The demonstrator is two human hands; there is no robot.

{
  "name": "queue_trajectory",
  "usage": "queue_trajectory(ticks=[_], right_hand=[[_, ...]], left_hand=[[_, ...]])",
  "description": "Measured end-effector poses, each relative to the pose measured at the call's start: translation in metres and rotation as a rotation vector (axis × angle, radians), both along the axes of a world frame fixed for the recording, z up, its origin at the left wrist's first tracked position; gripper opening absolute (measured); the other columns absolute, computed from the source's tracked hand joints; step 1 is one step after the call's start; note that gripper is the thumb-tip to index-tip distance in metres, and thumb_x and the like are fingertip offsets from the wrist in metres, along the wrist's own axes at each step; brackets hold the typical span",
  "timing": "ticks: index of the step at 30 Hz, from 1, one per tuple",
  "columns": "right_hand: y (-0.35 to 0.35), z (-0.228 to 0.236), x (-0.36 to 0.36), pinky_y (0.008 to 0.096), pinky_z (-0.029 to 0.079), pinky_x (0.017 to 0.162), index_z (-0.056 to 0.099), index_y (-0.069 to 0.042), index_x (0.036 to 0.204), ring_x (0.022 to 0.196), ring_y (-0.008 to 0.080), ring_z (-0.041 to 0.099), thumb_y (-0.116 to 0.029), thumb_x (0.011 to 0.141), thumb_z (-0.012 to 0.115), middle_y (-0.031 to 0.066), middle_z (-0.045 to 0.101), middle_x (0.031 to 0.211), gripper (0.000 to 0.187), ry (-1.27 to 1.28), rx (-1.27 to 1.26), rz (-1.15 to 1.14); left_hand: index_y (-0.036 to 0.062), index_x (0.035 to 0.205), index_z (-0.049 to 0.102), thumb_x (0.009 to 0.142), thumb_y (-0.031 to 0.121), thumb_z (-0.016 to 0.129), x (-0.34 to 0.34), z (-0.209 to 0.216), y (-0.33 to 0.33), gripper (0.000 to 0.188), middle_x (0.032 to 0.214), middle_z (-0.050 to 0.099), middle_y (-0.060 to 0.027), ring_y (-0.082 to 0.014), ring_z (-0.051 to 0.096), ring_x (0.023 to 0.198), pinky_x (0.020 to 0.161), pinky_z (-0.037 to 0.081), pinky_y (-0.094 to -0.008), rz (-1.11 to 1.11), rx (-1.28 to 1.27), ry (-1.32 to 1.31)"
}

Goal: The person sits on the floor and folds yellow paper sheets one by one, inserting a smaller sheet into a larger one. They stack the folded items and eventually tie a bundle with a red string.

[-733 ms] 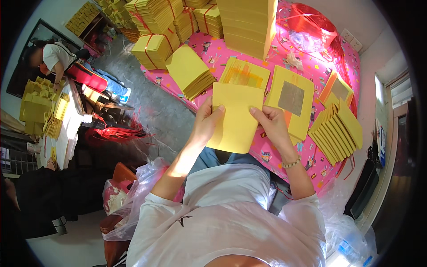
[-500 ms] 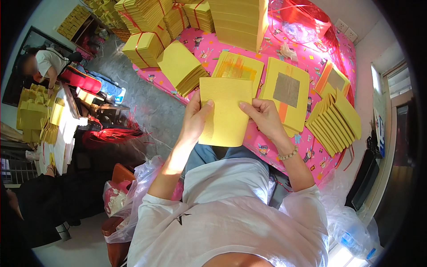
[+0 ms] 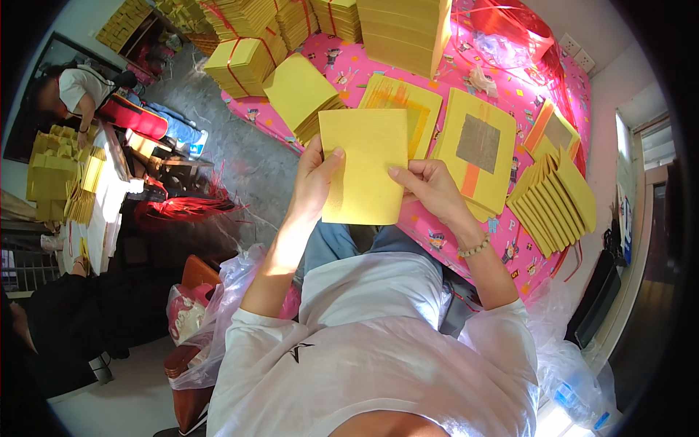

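My left hand (image 3: pixel 314 180) and my right hand (image 3: pixel 435 191) pinch the two side edges of a yellow paper sheet (image 3: pixel 364 171). The sheet hangs over my lap with its plain face toward me; whether it is one layer or several I cannot tell. Both thumbs lie on its front, and the fingers are hidden behind. Just beyond it on the table are a yellow pad with orange streaks (image 3: pixel 416 109) and a stack of yellow sheets (image 3: pixel 298 91). Right of my right hand lies a yellow stack with a grey-brown square and an orange strip (image 3: pixel 477 146).
The pink patterned tablecloth (image 3: pixel 437 237) carries folded yellow bundles (image 3: pixel 553 204), tied yellow stacks (image 3: pixel 244 62) and red strapping (image 3: pixel 520 33). At left, a person (image 3: pixel 80 91) bends by a table of yellow paper. Clear plastic bags (image 3: pixel 226 306) hang beside my left arm.
The yellow sheet has risen slightly and its face is turned a little more square to me. Both hands keep their hold on its sides. The view has shifted slightly.
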State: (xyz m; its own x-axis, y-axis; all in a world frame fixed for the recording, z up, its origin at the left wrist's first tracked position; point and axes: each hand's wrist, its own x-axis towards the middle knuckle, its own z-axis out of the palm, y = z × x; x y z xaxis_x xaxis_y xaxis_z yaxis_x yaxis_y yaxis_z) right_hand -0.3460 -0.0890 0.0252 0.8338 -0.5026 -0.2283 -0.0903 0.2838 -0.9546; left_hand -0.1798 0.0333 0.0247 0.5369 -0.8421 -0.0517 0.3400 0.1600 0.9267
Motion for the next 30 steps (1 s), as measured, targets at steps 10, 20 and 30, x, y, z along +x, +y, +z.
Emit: queue_trajectory(ticks=[10, 20, 30], right_hand=[[0.009, -0.008, 0.011, 0.0183, 0.047, 0.054, 0.068, 0.005, 0.092, 0.064, 0.0043, 0.059, -0.022, 0.091, 0.064, 0.0026, 0.066, 0.074, 0.028, 0.05, -0.045, 0.058], [0.027, -0.008, 0.04, 0.0176, 0.048, 0.055, 0.069, 0.003, 0.095, 0.065, 0.0039, 0.06, -0.025, 0.091, 0.065, 0.0013, 0.066, 0.077, 0.029, 0.09, -0.02, 0.093], [0.026, -0.014, 0.056, 0.0208, 0.051, 0.064, 0.065, 0.002, 0.107, 0.078, 0.0068, 0.063, -0.02, 0.09, 0.066, 0.0039, 0.067, 0.091, 0.028, 0.011, 0.031, 0.065]], left_hand=[[-0.0007, 0.119, 0.048, 0.096, 0.006, 0.047, 0.012, -0.003, 0.008, 0.024, 0.114, 0.059, -0.0084, -0.0126, 0.057, 0.1, 0.088, 0.045, -0.0287, 0.135, -0.016, -0.004], [0.0001, 0.125, 0.046, 0.098, 0.007, 0.045, 0.03, -0.02, 0.033, 0.028, 0.118, 0.057, -0.0103, -0.0148, 0.059, 0.103, 0.088, 0.048, -0.0296, 0.319, -0.087, -0.004], [-0.0004, 0.128, 0.046, 0.098, 0.01, 0.046, 0.063, -0.023, 0.029, 0.031, 0.117, 0.058, -0.0108, -0.0167, 0.06, 0.103, 0.087, 0.05, -0.0313, 0.417, -0.033, -0.013]])
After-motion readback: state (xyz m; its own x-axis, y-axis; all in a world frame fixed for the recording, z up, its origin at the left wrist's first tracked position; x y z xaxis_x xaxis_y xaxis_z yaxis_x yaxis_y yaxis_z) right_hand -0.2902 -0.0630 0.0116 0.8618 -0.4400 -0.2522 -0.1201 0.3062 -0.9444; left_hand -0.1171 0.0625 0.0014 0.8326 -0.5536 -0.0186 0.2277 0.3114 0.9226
